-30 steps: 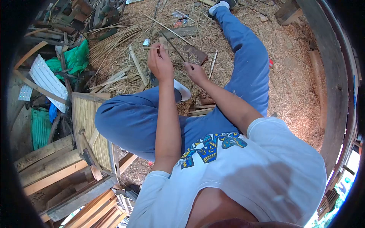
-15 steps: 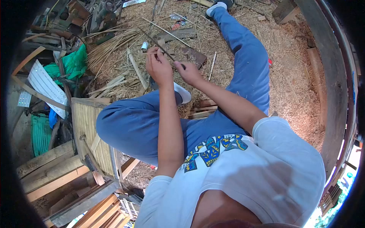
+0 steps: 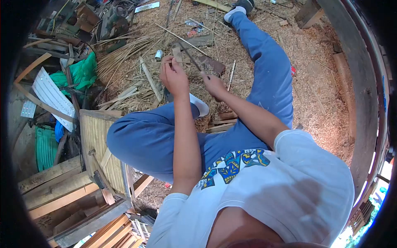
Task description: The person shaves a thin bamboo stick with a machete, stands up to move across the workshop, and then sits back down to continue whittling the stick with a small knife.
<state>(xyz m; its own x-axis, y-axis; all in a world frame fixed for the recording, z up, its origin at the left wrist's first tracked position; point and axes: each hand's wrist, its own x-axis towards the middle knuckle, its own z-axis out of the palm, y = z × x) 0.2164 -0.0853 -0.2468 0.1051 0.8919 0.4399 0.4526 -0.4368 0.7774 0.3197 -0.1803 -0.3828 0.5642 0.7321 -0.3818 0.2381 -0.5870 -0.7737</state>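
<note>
My left hand is closed in a pinch on a thin wooden strip, a little above my bent leg. To its right, my right hand grips the handle end of a long, narrow dark blade. The blade slants up and left, its far end beyond the fingers of my left hand. A small gap shows between the two hands. Beneath them lie a flat dark block and scattered wood pieces on the shavings.
A bundle of thin strips lies left of my hands, near a silver can. A hammer rests by a slatted wooden panel. Green sheeting is at the left; a thick beam runs along the right.
My right hand has moved right and slightly down with the blade, away from my left hand. The view has shifted slightly.
</note>
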